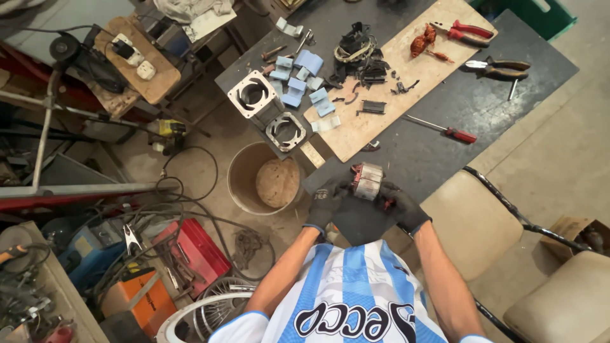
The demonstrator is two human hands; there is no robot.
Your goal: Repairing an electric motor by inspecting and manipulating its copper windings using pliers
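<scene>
Both my hands wear dark gloves and hold a small motor stator (367, 180) with a silvery laminated core and copper windings, just above the near corner of the dark table (438, 121). My left hand (328, 198) grips its left side. My right hand (399, 204) grips its right side from below. On a long wooden board (381, 95) farther back lie black scraps, blue paper pieces (298, 79) and a clump of copper wire (420, 44).
Two metal motor housings (254, 95) stand at the table's left edge. Red pliers (462, 29), a second pair of pliers (499, 67) and a red-handled screwdriver (445, 130) lie on the table. A bucket (264, 179) sits on the floor; cables, tools and a red box (197, 251) clutter the left. Chairs (470, 222) stand right.
</scene>
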